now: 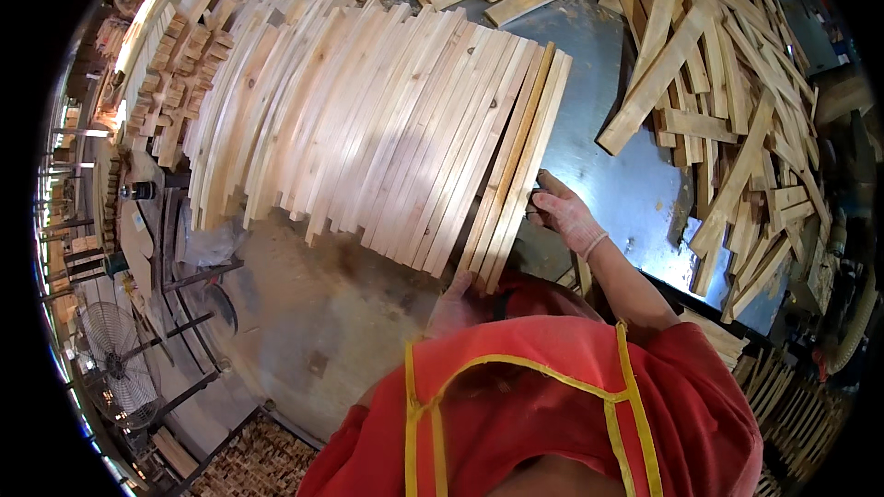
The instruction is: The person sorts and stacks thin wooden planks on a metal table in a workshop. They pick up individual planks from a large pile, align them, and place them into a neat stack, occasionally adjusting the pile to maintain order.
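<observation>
A wide row of pale wooden slats [368,120] lies side by side in front of me, with uneven ends. At its right edge, two slats [518,170] stand slightly apart from the row, a dark gap beside them. My left hand [449,306] is closed at their near ends, its fingers partly hidden by the wood and my apron. Beside the right edge of the outermost slat is my right hand [566,219], in a whitish covering. Its fingers are bent at that edge; what lies between them is hidden.
Loose boards [709,83] are heaped across the far and right sides of a metal table [589,101]. Stacked wood pieces [180,74] stand at the far left. A round fan [115,359] is at the lower left, near a crate of wood blocks [249,465].
</observation>
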`<state>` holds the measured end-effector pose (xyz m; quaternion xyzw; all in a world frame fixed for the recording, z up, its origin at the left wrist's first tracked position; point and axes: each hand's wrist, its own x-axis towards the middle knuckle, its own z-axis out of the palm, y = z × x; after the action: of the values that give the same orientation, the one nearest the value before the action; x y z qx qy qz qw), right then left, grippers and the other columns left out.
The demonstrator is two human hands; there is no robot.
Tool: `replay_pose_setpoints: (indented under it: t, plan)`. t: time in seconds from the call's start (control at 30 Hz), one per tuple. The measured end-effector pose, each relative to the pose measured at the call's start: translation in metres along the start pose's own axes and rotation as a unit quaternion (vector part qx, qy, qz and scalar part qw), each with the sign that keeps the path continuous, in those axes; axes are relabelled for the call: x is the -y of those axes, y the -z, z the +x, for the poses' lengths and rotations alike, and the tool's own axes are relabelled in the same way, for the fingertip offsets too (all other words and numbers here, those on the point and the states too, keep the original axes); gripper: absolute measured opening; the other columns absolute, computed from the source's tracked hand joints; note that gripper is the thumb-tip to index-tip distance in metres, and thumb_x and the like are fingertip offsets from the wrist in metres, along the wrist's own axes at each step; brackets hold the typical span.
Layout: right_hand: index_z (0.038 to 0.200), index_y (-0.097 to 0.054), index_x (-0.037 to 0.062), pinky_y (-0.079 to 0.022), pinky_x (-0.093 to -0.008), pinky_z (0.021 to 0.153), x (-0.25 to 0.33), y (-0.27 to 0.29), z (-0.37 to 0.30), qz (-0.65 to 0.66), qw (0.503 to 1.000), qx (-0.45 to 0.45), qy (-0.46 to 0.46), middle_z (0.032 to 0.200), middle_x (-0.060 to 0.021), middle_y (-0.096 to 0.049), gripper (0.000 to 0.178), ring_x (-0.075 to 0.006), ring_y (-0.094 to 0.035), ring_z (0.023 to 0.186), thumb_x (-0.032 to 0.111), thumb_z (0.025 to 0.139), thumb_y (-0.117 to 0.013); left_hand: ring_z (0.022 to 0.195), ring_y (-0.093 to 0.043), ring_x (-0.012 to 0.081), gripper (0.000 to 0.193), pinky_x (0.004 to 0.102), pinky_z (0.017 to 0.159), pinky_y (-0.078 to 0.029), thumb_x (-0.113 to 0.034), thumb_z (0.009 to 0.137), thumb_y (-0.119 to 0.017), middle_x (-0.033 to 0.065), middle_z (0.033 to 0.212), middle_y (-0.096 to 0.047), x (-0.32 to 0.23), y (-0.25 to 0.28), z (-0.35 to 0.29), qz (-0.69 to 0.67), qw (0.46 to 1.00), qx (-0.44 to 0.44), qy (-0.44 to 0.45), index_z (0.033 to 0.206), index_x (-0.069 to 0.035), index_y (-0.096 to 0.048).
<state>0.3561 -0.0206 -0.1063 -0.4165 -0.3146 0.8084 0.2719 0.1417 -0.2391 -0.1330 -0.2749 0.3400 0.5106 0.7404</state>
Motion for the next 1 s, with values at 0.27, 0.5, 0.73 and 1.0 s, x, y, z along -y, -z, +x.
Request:
replay_pose_setpoints:
  t: [0.27, 0.5, 0.73, 1.0]
  plan:
    - [0.159, -0.046, -0.0007, -0.054, -0.0300, 0.082, -0.013, 0.005, 0.011, 0.021, 0.996, -0.085, -0.002, 0.114, -0.0039, -0.071, 0.068, -0.0132, -0.065, 0.096, 0.021, 0.100, -0.072, 0.115, -0.065, 0.0350, 0.040, 0.0552, 0.106, -0.052, -0.033, 0.103, -0.071, 0.0166, 0.123, -0.071, -0.027, -0.021, -0.037, 0.044, 0.999, -0.018, 0.008, 0.130, -0.005, -0.066]
    - [0.151, -0.057, 0.0017, -0.058, -0.0363, 0.099, -0.021, -0.030, 0.016, 0.028, 0.970, -0.223, 0.095, 0.133, -0.0095, -0.072, 0.053, -0.0199, -0.072, 0.115, 0.032, 0.109, -0.063, 0.115, -0.064, 0.0263, 0.050, 0.0440, 0.103, -0.053, -0.040, 0.108, -0.062, 0.0135, 0.128, -0.068, -0.072, -0.130, -0.099, 0.260, 0.952, 0.060, 0.149, 0.142, -0.004, -0.060]
    - [0.159, -0.046, -0.0002, -0.054, -0.0276, 0.086, -0.014, -0.098, 0.024, 0.039, 0.932, -0.345, 0.100, 0.130, -0.0065, -0.069, 0.065, -0.0155, -0.066, 0.103, 0.029, 0.104, -0.065, 0.115, -0.069, 0.0288, 0.087, 0.0396, 0.094, -0.057, -0.037, 0.091, -0.076, 0.0212, 0.131, -0.068, -0.102, -0.175, -0.032, 0.774, 0.612, 0.129, -0.100, 0.158, 0.002, -0.038]
    - [0.167, -0.026, -0.0024, -0.054, -0.0377, 0.100, -0.005, -0.174, 0.018, 0.012, 0.966, -0.190, 0.174, 0.140, -0.0094, -0.060, 0.082, -0.0194, -0.062, 0.118, 0.029, 0.103, -0.067, 0.127, -0.064, 0.0292, 0.101, 0.0406, 0.105, -0.052, -0.018, 0.081, -0.079, 0.0242, 0.144, -0.062, -0.197, -0.171, -0.088, 0.746, 0.598, 0.161, -0.244, 0.167, -0.002, -0.028]
